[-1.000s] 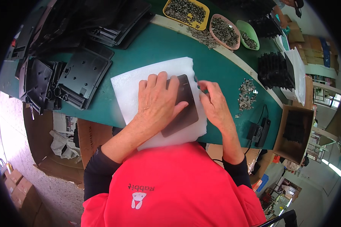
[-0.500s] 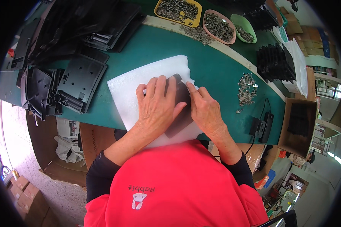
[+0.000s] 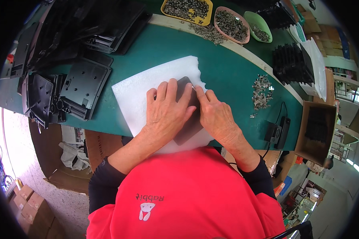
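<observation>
A dark grey flat panel point(image 3: 189, 129) with rounded corners lies on a white foam sheet point(image 3: 132, 91) in front of me. My left hand point(image 3: 163, 109) rests palm-down on the panel, its fingers and thumb apart. At the panel's far right edge is my right hand point(image 3: 218, 117), index finger reaching to the corner and the other fingers curled under. A tiny bright spot shows by that fingertip, too small to name. What the right fingers pinch, if anything, is hidden.
Small metal clips point(image 3: 261, 93) are heaped on the green table point(image 3: 227, 67). Behind stand a yellow tray point(image 3: 187, 18), a pink bowl point(image 3: 247, 30) and a green bowl point(image 3: 268, 26) of small parts. Black panels point(image 3: 85, 83) are stacked at left; a black adapter point(image 3: 275, 133) sits right.
My right hand has shifted very slightly at the panel's corner, and my left fingers have moved a little. The panel and foam stay about where they were.
</observation>
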`<move>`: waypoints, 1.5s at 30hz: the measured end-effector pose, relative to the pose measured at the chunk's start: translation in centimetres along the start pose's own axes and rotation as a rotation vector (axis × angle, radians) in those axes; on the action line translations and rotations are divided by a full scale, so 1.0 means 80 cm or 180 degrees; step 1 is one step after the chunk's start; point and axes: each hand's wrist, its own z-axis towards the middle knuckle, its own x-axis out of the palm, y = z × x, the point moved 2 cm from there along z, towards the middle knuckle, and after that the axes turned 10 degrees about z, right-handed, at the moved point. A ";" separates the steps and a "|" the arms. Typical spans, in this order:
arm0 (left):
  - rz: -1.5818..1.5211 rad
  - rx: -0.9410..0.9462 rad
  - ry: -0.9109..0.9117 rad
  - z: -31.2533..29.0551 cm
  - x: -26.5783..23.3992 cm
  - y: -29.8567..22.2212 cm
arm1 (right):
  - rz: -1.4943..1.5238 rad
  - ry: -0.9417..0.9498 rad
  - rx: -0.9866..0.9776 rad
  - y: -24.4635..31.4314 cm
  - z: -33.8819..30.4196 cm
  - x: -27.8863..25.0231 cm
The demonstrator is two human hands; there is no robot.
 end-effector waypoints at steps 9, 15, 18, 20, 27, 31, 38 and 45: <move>0.0016 -0.0060 0.0187 0.010 -0.003 -0.001 | -0.0153 0.0323 0.0045 0.020 0.022 -0.028; -0.0074 -0.0211 -0.0077 -0.001 -0.007 -0.002 | -0.0215 0.0557 0.0193 0.015 0.027 -0.049; -0.0044 -0.0151 0.0117 0.001 -0.016 0.000 | -0.0345 0.0428 0.0094 0.010 0.022 -0.050; -0.0096 -0.0243 0.0109 0.001 -0.017 0.004 | -0.0260 0.0326 0.0028 0.009 0.019 -0.049; -0.0612 -0.0716 -0.0302 -0.022 -0.014 0.015 | 0.0603 -0.0473 -0.0661 0.023 0.012 -0.021; -0.0113 -0.0535 -0.0396 -0.027 -0.015 0.012 | 0.0399 -0.0283 -0.0342 0.041 0.018 -0.003; -0.0070 -0.0526 -0.0550 -0.028 -0.004 0.016 | 0.0017 -0.0209 -0.0342 0.051 0.026 0.011; 0.0004 -0.0492 -0.0505 -0.025 -0.002 0.018 | 0.0067 0.0013 -0.0283 0.055 0.037 0.008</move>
